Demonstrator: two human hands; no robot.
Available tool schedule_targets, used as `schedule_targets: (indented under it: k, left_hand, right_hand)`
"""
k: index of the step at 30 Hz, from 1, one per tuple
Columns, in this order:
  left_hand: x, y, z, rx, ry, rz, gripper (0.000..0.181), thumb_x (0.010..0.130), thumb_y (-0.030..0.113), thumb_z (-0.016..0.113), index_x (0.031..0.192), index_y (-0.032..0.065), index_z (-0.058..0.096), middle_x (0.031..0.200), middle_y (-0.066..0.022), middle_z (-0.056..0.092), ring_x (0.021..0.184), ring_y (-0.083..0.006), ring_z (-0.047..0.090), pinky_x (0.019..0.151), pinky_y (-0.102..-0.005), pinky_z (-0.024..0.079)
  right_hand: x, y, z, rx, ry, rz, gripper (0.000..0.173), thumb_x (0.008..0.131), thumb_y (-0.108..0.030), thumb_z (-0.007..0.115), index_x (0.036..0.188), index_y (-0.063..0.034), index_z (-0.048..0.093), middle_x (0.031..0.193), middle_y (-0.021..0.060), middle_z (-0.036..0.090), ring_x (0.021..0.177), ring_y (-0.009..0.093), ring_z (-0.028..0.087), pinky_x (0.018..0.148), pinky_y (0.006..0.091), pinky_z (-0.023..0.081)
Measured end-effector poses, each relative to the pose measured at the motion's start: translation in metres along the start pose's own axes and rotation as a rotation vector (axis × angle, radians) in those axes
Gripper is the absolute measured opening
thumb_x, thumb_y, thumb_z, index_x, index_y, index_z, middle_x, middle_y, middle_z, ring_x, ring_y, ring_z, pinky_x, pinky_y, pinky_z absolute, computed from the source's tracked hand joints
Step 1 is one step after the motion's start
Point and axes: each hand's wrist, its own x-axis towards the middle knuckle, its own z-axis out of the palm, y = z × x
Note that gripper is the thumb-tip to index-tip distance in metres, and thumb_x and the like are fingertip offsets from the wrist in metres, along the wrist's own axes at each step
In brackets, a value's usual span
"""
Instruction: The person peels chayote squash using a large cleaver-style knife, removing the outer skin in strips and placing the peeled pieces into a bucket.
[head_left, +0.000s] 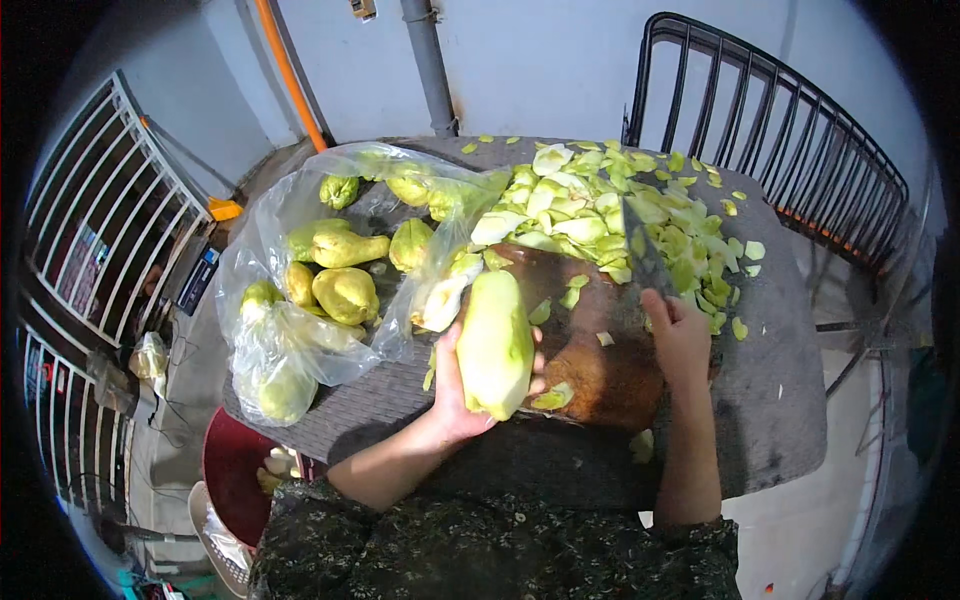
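A pale green peeled chayote (493, 346) lies in my left hand (453, 401), its long side pointing away from me and my fingers wrapped around its underside. My right hand (681, 339) grips a wide-bladed knife (643, 244) whose blade points up and away over the peelings. The blade is apart from the chayote. Under both hands is a round brown wooden cutting board (600, 375) with a few scraps on it. A heap of green peelings (577, 202) covers its far side and the table beyond. The knife's handle is hidden in my fist.
On the left of the grey table (780, 420), an open clear plastic bag (247, 217) holds several unpeeled chayotes (346, 294). A dark red tub (232, 480) with pale pieces inside stands below the table's left front edge. A black metal rack (750, 112) leans at the wall.
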Motion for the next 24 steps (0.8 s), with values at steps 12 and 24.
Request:
schedule_targets:
  k: [12,24]
  left_hand:
    - [0.008,0.008,0.0,0.21,0.135,0.08,0.072,0.083,0.067,0.041,0.122,0.0068,0.05,0.105,-0.0149,0.061,0.092,-0.0277,0.062,0.08,-0.042,0.052]
    - [-0.004,0.0,-0.003,0.316,-0.055,0.125,0.069,0.086,0.059,0.041,0.132,0.0078,0.036,0.117,-0.0177,0.051,0.095,-0.0322,0.06,0.069,-0.0443,0.056]
  right_hand:
    - [-0.082,-0.068,0.028,-0.017,-0.399,-0.809,0.054,0.066,-0.059,0.071,0.054,-0.0103,0.05,0.051,0.0059,0.054,0.049,0.025,0.057,0.051,0.0347,0.046]
    - [-0.029,-0.025,0.035,-0.119,-0.182,-0.19,0.059,0.071,-0.06,0.067,0.058,-0.0026,0.058,0.053,0.015,0.056,0.05,0.03,0.058,0.048,0.0403,0.043]
